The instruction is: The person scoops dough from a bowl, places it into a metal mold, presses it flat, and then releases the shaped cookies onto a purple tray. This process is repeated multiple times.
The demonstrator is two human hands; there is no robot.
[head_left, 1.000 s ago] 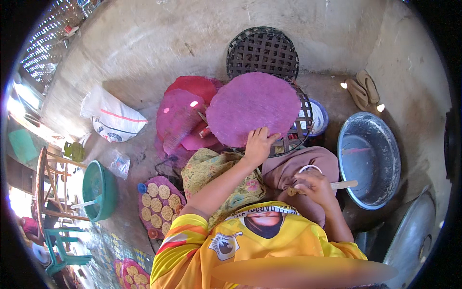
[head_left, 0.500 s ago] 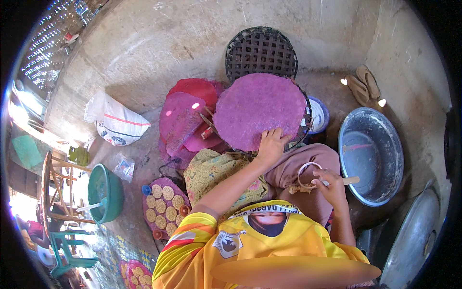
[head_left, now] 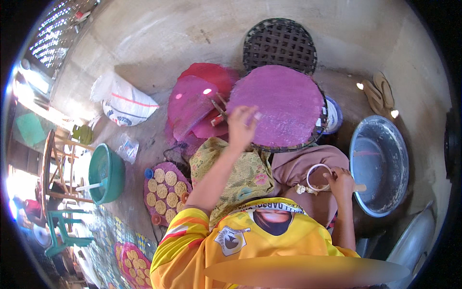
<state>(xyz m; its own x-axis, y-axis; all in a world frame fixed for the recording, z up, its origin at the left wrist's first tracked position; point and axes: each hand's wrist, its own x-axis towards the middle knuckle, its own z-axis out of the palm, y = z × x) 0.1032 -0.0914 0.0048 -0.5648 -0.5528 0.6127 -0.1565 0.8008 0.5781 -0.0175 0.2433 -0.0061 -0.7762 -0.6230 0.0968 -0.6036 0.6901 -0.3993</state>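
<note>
A round pink-purple sheet (head_left: pixel 284 103) lies on a dark woven tray in front of my knees. My left hand (head_left: pixel 242 126) is at the sheet's left edge, its fingers smeared by motion; whether it touches cannot be told. My right hand (head_left: pixel 341 183) is closed around a white ring (head_left: pixel 315 176) above my right thigh. A pale flat handle (head_left: pixel 360 188) sticks out of the same hand; the rest of that tool is hidden. Pale dough-like scraps (head_left: pixel 308 189) hang below the ring.
Red and purple sheets (head_left: pixel 192 103) are stacked at the left. Flat round pieces lie on another purple sheet (head_left: pixel 161 206). A grey basin (head_left: pixel 380 168) stands right, a green tub (head_left: pixel 108 173) left. A dark lattice basket (head_left: pixel 281 45) leans on the wall; sandals (head_left: pixel 379 94) lie far right.
My left hand has left the near edge of the purple sheet and moved left to its left edge. My right hand still holds the ring and tool. The whole view has shifted slightly.
</note>
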